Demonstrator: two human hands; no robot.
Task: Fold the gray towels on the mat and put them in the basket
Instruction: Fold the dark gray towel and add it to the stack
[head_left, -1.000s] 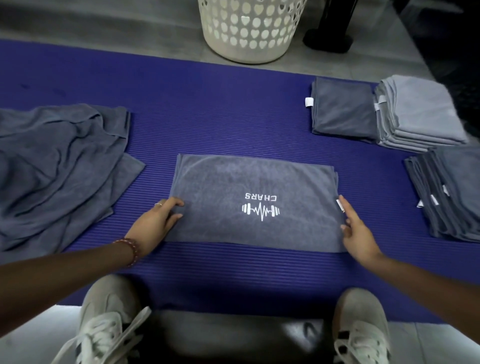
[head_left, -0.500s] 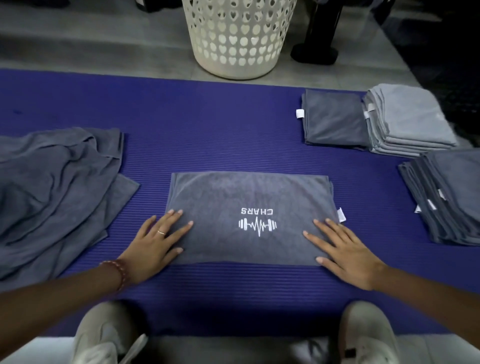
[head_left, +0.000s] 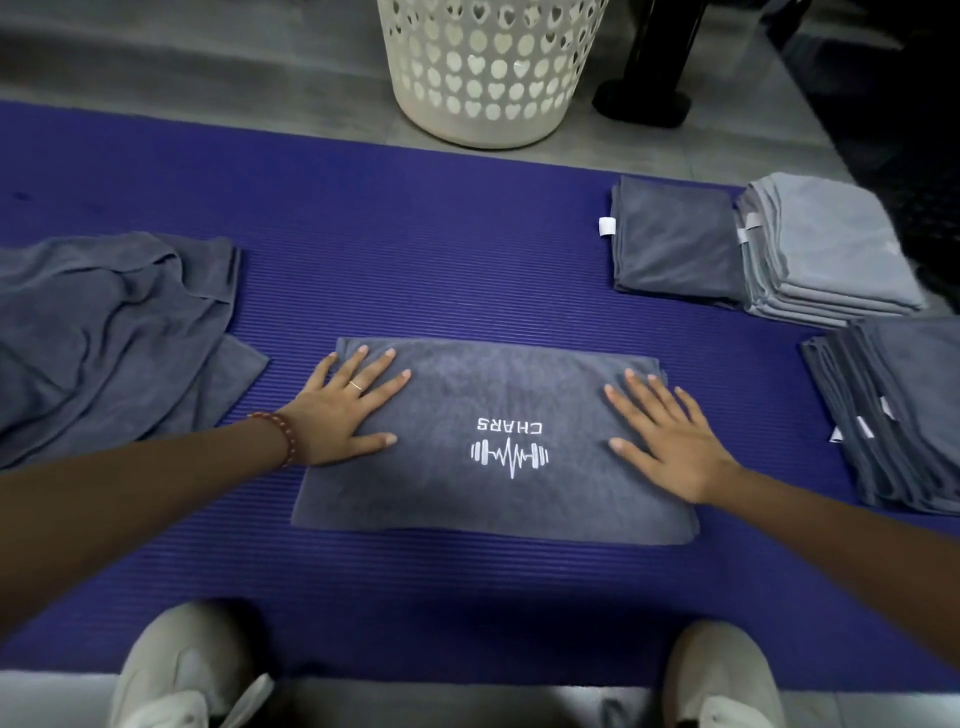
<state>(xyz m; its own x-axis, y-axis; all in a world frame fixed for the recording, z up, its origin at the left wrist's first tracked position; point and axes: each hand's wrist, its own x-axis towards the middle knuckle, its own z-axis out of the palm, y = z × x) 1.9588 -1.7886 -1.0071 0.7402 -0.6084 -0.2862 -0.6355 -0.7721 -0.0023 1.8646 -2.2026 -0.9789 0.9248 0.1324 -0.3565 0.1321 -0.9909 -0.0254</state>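
Roughly midway, I'd judge: the logo towel (head_left: 493, 493) lies folded to a rectangle near the front edge of the mat (head_left: 415, 249); the left hand (head_left: 348, 410) and right hand (head_left: 670, 431) press flat on its ends, fingers spread, gripping nothing; folded stacks (head_left: 826, 244) sit at the right edge; a crumpled heap (head_left: 104, 332) waits at the left edge; the basket (head_left: 488, 78) stands beyond the far edge, its contents hidden.
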